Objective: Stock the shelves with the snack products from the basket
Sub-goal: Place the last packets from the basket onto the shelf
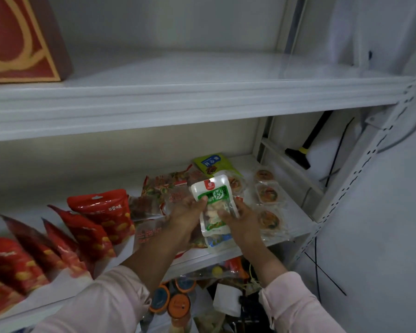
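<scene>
A white and green snack packet (213, 197) is held upright over the middle shelf (296, 233). My left hand (186, 216) grips its left edge with the thumb on the green label. My right hand (241, 218) pinches its lower right side. A second packet with a blue label (220, 241) sits just under the first, between my hands. Below the shelf, the basket's goods (178, 301) show: orange-lidded tubs and mixed packets.
Red standing pouches (99, 227) fill the shelf's left. Clear red-printed bags (163, 191) and a green packet (213, 164) lie behind my hands. Round sealed cups (267, 194) line the right. A red box (19, 37) stands on the upper shelf (202, 97).
</scene>
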